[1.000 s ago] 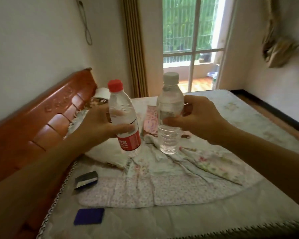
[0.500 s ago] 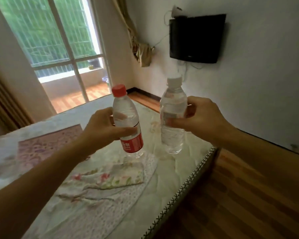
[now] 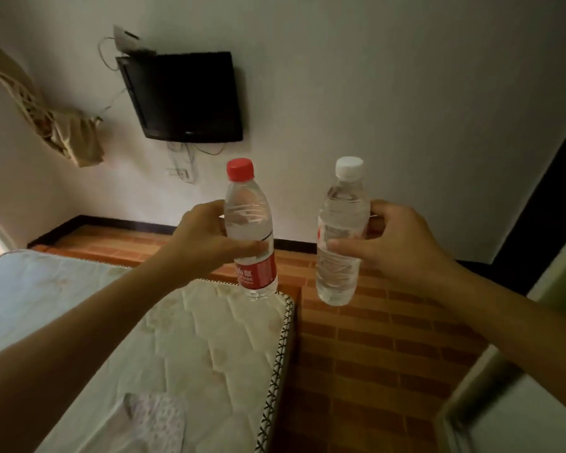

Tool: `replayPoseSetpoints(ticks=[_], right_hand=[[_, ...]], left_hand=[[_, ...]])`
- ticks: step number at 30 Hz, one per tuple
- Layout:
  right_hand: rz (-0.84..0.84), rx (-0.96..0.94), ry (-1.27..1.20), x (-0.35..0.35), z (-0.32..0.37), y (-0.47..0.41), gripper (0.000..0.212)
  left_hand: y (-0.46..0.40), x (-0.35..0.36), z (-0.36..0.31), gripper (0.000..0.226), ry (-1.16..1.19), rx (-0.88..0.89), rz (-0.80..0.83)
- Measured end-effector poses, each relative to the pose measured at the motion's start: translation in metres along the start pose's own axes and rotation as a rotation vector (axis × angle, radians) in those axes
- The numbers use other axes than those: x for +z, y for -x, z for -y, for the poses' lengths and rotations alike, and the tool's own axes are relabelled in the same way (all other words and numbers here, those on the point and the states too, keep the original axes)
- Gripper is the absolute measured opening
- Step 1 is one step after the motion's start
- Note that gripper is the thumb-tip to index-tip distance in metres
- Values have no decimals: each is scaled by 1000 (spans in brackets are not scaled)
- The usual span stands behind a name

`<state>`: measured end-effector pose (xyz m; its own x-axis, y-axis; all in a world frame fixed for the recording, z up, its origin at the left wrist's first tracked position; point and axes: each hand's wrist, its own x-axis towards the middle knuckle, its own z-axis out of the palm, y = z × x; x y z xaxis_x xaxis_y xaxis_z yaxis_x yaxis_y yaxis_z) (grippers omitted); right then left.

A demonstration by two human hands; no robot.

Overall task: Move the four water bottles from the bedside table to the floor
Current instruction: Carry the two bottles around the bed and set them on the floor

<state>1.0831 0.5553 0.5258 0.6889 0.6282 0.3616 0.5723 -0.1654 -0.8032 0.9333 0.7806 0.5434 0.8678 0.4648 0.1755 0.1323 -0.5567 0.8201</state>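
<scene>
My left hand (image 3: pixel 206 238) grips a clear water bottle with a red cap and red label (image 3: pixel 250 230), held upright in the air above the corner of the mattress (image 3: pixel 209 348). A second clear bottle with a white cap (image 3: pixel 340 233) stands upright in my right hand (image 3: pixel 389 243), over the wooden floor (image 3: pixel 366 354). Both bottles are at chest height, side by side and apart. The bedside table and any other bottles are out of view.
The mattress with its stitched edge fills the lower left, with a floral cloth (image 3: pixel 151 423) on it. A black TV (image 3: pixel 183 96) hangs on the far wall. A pale door or cabinet edge (image 3: pixel 510 403) stands at the lower right. Brown floor lies between bed and wall.
The view has swung right, from the bed head and window to the TV wall and floor. Both hands keep the same hold on their bottles, now past the mattress corner.
</scene>
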Motion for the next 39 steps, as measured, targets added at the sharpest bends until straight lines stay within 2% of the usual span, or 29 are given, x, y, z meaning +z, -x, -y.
replayPoseSetpoints(ticks=[8,16,20,26,39], right_hand=[[-176,50,23,-56,-87,-93,43],[-182,74,30,-112,-170,-217,53],[-178,95,24,-123,-210,-277,52],[-139,108,4,-120,-272,-391,50],[3,51,-13,-86,-380,-691,53]], left_hand=[[-157,75,-11,58,6,100,105],[-304,145,-15,60,25,98,142],[-375,168,-7,58,9,99,147],[-492,182,22,61,-6,96,128],[-771,168,92,61,-39,31,-30]])
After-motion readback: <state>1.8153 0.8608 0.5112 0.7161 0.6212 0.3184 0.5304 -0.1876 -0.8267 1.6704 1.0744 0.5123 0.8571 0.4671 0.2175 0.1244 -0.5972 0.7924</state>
